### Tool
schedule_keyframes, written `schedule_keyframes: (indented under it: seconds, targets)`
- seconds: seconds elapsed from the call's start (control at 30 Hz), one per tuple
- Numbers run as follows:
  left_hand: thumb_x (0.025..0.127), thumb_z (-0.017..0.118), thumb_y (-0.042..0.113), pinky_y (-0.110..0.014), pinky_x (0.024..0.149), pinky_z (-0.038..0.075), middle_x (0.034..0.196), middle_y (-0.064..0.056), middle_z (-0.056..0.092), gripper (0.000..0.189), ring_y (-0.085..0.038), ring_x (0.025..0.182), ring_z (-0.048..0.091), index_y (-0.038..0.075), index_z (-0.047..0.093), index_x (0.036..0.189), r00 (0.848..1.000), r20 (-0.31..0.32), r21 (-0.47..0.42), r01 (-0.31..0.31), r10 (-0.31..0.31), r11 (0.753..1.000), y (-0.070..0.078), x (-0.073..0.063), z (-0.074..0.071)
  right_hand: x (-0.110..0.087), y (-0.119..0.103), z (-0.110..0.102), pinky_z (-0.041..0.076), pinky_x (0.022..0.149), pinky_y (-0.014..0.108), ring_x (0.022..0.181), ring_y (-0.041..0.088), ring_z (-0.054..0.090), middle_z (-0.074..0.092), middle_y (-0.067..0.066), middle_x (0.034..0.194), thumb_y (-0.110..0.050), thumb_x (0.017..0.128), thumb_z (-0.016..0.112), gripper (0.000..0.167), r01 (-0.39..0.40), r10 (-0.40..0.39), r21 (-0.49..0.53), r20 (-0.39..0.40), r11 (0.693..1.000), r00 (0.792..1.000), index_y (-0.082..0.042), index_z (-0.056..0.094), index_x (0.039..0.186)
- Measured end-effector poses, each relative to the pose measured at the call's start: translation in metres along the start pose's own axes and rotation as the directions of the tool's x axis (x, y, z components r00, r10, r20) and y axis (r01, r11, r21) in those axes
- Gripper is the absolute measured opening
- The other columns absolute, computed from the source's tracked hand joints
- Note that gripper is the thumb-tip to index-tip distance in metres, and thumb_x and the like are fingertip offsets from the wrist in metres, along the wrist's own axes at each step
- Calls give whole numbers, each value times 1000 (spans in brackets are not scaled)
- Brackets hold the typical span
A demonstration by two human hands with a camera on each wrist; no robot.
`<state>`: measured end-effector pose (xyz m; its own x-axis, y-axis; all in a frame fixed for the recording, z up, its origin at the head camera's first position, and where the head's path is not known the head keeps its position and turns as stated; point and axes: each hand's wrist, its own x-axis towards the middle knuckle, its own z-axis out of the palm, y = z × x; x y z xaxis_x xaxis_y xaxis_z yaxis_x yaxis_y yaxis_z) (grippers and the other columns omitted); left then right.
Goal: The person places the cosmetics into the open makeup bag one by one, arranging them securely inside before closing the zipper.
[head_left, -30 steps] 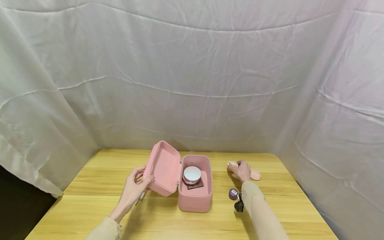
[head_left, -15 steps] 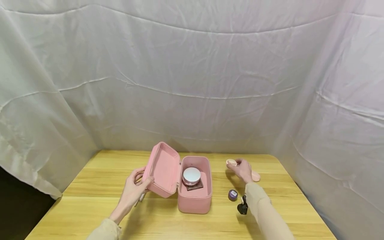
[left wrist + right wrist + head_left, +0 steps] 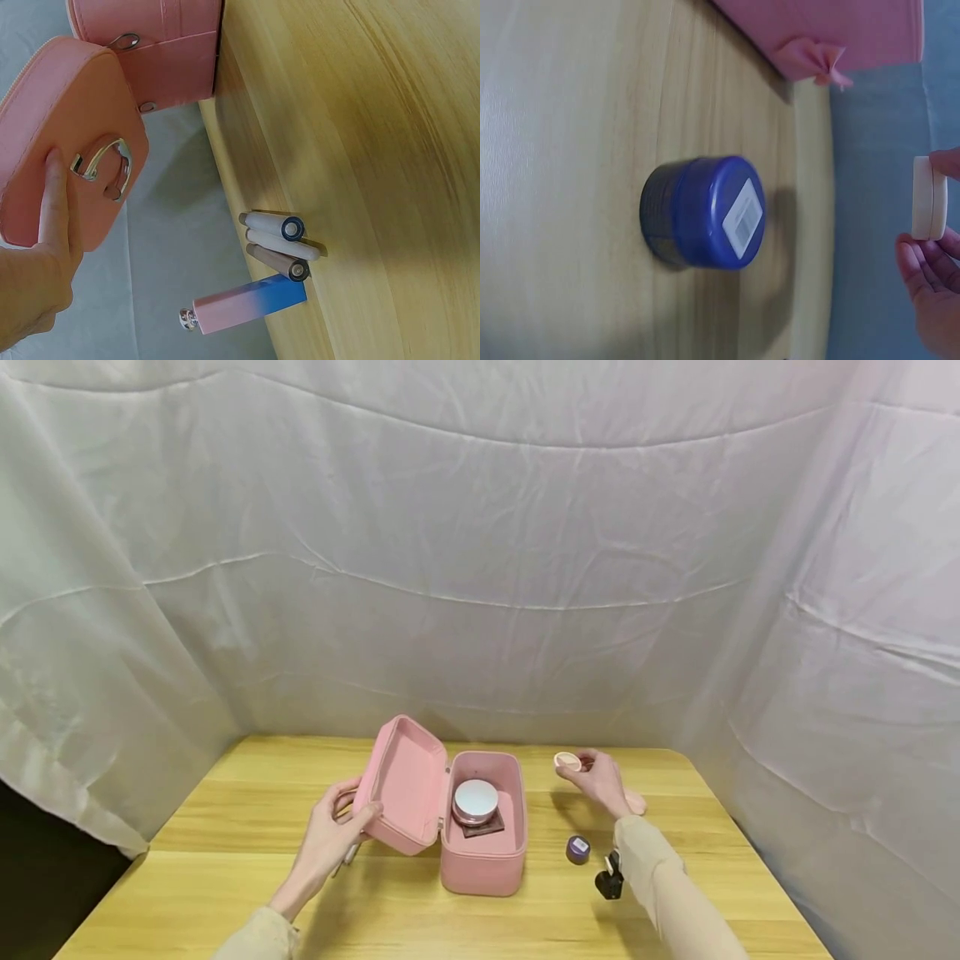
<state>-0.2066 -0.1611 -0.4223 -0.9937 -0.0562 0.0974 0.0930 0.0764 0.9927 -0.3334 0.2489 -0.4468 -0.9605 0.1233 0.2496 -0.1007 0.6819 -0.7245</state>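
My left hand (image 3: 330, 831) grips the raised lid (image 3: 408, 785) of a pink cosmetic case, thumb along the lid's edge. In the left wrist view the fingers lie on the lid's outside by a metal handle (image 3: 120, 169). Inside the case (image 3: 483, 872) sit a round jar with a pale top (image 3: 476, 798) and a dark flat square piece (image 3: 487, 825). Right of the case, my right hand (image 3: 602, 783) pinches a small round cream compact (image 3: 567, 762) by its rim, raised above the table. The right wrist view shows the compact (image 3: 930, 199) edge-on between thumb and fingers.
A purple-blue lidded jar (image 3: 577, 850) stands on the wooden table, right of the case. A pale pink oval item (image 3: 636, 802) lies partly behind the right hand. Several pen-like tubes (image 3: 277, 244) and a pink-blue box-shaped tube (image 3: 247, 304) are left of the case. Curtains surround the table.
My right hand has lifted the compact and carried it slightly left, towards the case. The left hand keeps its hold on the lid.
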Motion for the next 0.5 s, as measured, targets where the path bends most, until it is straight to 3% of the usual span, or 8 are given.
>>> schedule_keyframes:
  seconds: [0.27, 0.5]
  targets:
    - [96, 65, 9, -25, 80, 63, 140, -29, 53, 55, -13, 104, 68, 0, 41, 145, 1000, 2, 16, 8, -9, 1000, 1, 2, -1, -2, -16, 3, 48, 68, 16, 81, 15, 62, 73, 20, 101, -21, 80, 83, 45, 48, -49, 41, 17, 998, 999, 6, 69, 113]
    - [95, 65, 8, -24, 77, 62, 142, -31, 50, 57, -4, 98, 67, -2, 39, 146, 1000, 10, -1, 0, 0, 1000, -1, 1, -1, -7, -31, 4, 49, 67, 15, 80, 14, 63, 73, 19, 99, -19, 81, 83, 43, 67, -70, 67, 55, 996, 996, 5, 69, 112]
